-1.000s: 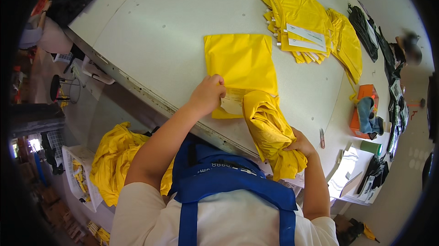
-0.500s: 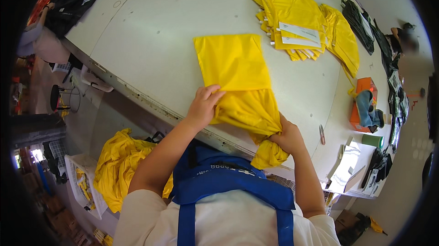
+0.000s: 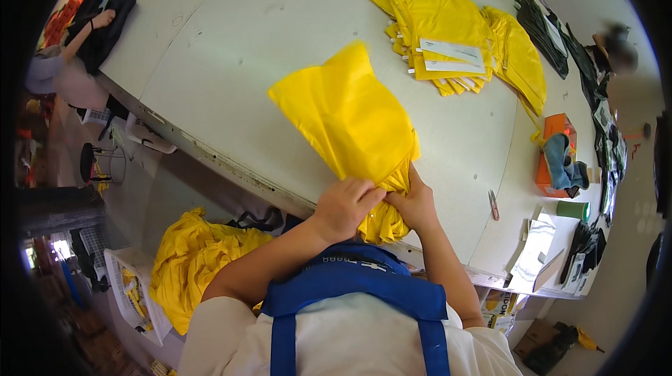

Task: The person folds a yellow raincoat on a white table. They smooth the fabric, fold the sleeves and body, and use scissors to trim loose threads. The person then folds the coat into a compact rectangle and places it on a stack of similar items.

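Observation:
A shiny yellow fabric piece [image 3: 357,117] lies over the table's near edge, its far end wide and flat and its near end bunched into folds. My left hand [image 3: 343,209] grips the gathered cloth from the left, its fingers curled over the folds. From the right, my right hand [image 3: 414,202] pinches the same bunch, thumb toward the left hand. Between the two hands the crumpled end hangs down toward my blue apron [image 3: 350,285].
On the pale table [image 3: 231,96], a stack of folded yellow pieces [image 3: 437,16] with white labels lies at far right. Snips [image 3: 494,205], an orange box [image 3: 553,173] and a green roll [image 3: 572,210] sit rightward. A yellow heap [image 3: 192,264] is at lower left; another person's hand [image 3: 103,19] touches black cloth.
My hands have come closer together at the bunched end, the left moving right and nearer me. The fabric's far end has swung left and lifted into a bulge.

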### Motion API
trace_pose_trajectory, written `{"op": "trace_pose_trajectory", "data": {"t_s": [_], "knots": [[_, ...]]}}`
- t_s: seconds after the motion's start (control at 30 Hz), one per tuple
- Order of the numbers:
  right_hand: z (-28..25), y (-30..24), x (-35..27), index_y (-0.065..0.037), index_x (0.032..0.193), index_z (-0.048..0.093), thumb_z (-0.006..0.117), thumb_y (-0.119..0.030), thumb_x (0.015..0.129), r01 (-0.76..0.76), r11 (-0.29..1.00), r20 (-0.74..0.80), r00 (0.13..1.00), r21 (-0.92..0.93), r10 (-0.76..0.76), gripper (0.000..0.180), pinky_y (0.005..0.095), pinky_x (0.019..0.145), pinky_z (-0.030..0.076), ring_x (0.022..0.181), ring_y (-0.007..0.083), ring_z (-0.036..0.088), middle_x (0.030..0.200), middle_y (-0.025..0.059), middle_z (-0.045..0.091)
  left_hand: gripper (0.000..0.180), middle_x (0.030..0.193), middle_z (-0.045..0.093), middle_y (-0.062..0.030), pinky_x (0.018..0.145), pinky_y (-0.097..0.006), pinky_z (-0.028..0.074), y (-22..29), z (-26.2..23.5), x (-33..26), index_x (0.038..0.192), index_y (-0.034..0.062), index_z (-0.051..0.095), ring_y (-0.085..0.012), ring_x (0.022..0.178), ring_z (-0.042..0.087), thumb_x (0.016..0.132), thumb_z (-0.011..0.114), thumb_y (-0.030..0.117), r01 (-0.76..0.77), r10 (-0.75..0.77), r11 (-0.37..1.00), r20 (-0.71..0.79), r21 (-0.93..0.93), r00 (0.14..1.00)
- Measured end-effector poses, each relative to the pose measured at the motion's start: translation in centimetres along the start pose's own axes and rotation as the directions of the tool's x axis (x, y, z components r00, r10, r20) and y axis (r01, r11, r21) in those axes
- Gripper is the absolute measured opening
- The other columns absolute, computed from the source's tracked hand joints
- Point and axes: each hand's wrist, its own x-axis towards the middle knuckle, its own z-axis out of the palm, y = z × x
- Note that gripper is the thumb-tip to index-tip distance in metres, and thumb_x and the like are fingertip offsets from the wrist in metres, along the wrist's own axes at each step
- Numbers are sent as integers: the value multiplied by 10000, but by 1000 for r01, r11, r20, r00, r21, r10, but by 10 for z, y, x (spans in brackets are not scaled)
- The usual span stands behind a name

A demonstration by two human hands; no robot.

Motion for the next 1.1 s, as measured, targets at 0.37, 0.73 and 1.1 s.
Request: {"op": "trace_pose_trajectory", "data": {"t_s": [0.37,0.73,1.1], "knots": [[-3,-15,-15,-126,1337,488,731,-221,637,295,734,45,939,-611,-340,747,421,689,523,796,309,620,882,120,591,106,858,592,-111,694,-398,510,-18,10,97,845,82,560,-291,838,595,776,609,146,153,-158,973,14,172,987],[-22,15,19,15,1121,593,651,-56,819,153,905,-253,966,396,-52,315,321,822,500,944,203,621,1043,106,650,550,1014,632,-93,910,-388,464,-34,15,4,1217,50,543,-333,1033,587,689,667,-42,191,-277,900,-177,-393,944],[-31,23,42,45,1115,593,588,-8,823,-125,881,-173,959,457,226,296,312,783,511,906,207,635,1050,115,650,544,1087,640,-200,875,-356,476,-12,58,8,1419,127,370,-334,1043,623,902,525,61,440,-375,721,233,-536,897]]}}
